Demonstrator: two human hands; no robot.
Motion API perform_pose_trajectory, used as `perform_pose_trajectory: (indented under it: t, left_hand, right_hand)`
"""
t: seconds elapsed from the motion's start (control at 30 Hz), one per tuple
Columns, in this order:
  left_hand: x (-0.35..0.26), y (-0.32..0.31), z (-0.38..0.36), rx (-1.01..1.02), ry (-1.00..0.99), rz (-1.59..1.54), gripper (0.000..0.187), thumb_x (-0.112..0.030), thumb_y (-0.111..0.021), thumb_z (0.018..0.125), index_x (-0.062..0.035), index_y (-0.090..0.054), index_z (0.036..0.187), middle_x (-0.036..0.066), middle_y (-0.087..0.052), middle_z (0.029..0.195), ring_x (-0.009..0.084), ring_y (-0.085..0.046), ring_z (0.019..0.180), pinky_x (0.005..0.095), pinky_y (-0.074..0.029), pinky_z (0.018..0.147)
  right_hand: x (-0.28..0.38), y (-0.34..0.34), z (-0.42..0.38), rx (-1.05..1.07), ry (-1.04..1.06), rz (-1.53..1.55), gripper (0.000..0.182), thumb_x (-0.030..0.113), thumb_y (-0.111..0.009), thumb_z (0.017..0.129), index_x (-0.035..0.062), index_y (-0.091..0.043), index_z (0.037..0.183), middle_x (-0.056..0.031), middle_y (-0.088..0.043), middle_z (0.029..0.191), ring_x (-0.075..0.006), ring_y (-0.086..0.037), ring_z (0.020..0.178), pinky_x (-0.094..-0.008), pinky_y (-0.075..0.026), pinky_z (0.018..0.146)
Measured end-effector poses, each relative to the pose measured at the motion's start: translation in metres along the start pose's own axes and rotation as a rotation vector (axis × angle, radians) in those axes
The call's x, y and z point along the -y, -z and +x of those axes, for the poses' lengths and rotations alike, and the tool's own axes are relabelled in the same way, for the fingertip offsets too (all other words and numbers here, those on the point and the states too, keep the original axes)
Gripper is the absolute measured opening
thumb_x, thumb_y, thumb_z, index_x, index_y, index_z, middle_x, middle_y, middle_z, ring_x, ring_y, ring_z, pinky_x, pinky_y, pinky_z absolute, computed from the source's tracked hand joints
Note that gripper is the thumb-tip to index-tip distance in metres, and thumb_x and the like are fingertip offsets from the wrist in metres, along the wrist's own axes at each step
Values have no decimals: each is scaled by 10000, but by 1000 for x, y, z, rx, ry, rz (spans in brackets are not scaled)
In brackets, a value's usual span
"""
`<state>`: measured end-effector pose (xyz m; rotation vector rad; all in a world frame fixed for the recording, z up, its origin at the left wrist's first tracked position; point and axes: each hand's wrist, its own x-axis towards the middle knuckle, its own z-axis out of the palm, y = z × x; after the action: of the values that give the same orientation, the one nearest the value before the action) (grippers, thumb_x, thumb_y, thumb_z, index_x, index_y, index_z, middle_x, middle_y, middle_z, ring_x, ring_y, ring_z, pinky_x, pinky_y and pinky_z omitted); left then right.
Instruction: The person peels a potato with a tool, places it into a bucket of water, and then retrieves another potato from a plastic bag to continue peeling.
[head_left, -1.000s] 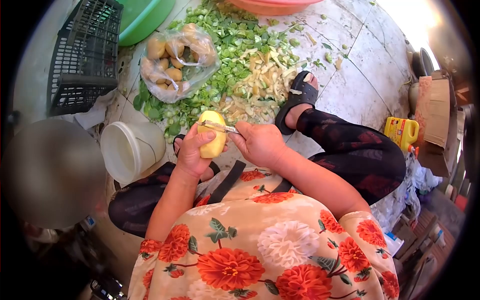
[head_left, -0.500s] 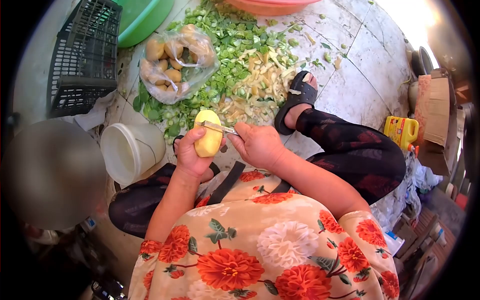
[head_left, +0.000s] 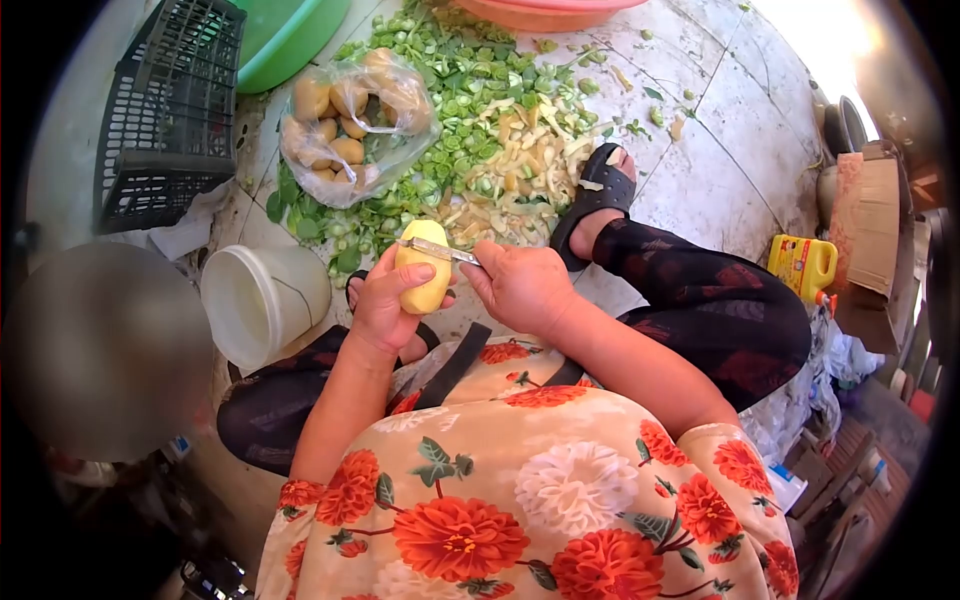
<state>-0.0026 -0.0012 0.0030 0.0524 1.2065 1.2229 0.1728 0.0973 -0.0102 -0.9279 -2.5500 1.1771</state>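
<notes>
Potato [head_left: 429,291], skinless on the side facing up, is sitting in the person's left hand [head_left: 382,308], above the floor and between the two knees. Its bare flesh is showing a clear, moist-looking yellow, turning lighter near the far end and a little deeper toward the near end. The shape is running long and oval, with rounded ends, and it is pointing away from the body with a slight lean. The left thumb is pressing along its near part while the other fingers are wrapping around beneath, so its underside is staying out of view.

A metal peeler [head_left: 440,252] is lying across the upper half of the potato, its narrow blade seeming to touch the flesh. The person's right hand [head_left: 524,286] is gripping the peeler's handle, fingers curling in and covering most of it.

Beyond the hands, strips of potato peel [head_left: 533,165] are lying in a heap, showing cream and tan against the chopped green scraps [head_left: 455,120] beside and under them. Whole brown-skinned potatoes [head_left: 347,150] are resting in a clear plastic bag [head_left: 358,188], their dull skins contrasting with the bright yellow one in hand. A white bucket [head_left: 302,285] is standing to the left.
</notes>
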Motion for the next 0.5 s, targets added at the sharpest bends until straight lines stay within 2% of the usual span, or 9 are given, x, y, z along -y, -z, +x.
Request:
perform_pose_trajectory:
  t: [0.03, 0.1, 0.17, 0.33, 0.4, 0.47, 0.5]
  left_hand:
    - [2, 2, 0, -1, 1, 0, 634, -182, -721, 725, -33, -460, 1283, 111, -598, 1056, 265, -651, 926, 408, -592, 739]
    - [5, 5, 2, 136, 31, -19, 581, -171, -713, 739, -36, -476, 1252, 110, -599, 1051, 265, -657, 902, 393, -596, 707]
    - [2, -1, -1, 126, 30, -55, 561, -172, -712, 743, -38, -483, 1237, 111, -599, 1046, 265, -656, 898, 391, -596, 697]
    - [3, 3, 1, 23, 60, -164, 539, -146, -715, 737, -42, -491, 1216, 109, -597, 1034, 261, -654, 892, 387, -598, 665]
    - [2, -2, 0, -65, 6, 22, 538, -123, -719, 730, -45, -493, 1212, 103, -595, 1027, 254, -647, 880, 395, -595, 684]
    - [2, -1, 0, -67, 2, 97, 559, -131, -717, 726, -45, -488, 1229, 109, -602, 1029, 257, -647, 902, 417, -590, 714]
    - [2, -1, 0, -71, -4, 174, 581, -140, -714, 722, -44, -483, 1246, 114, -609, 1031, 260, -647, 925, 439, -585, 743]
  right_hand:
    - [-7, -2, 3, -11, -42, -42, 302, 338, -552, 931, 57, -565, 821, -162, -648, 710, -372, -638, 649, -480, -488, 571]
    - [-26, -3, 8, -31, -89, -88, 303, 340, -548, 932, 57, -564, 823, -162, -649, 711, -372, -638, 643, -480, -487, 564]
    - [-43, -4, 14, -75, -272, -110, 320, 351, -533, 947, 59, -531, 815, -171, -629, 682, -388, -624, 652, -482, -491, 608]
    - [-11, 0, 7, -47, -76, 10, 310, 353, -534, 944, 62, -526, 838, -168, -622, 673, -383, -626, 658, -482, -487, 600]
    - [-5, 0, 4, 54, 56, -30, 300, 350, -538, 940, 65, -522, 846, -158, -624, 672, -377, -627, 645, -478, -488, 595]
    - [-4, 3, 6, 80, 33, -53, 296, 345, -535, 939, 67, -531, 838, -157, -638, 692, -372, -633, 651, -483, -488, 597]
    - [-11, 3, 10, 84, -81, -99, 298, 344, -531, 940, 64, -537, 838, -164, -643, 705, -377, -635, 662, -488, -489, 603]
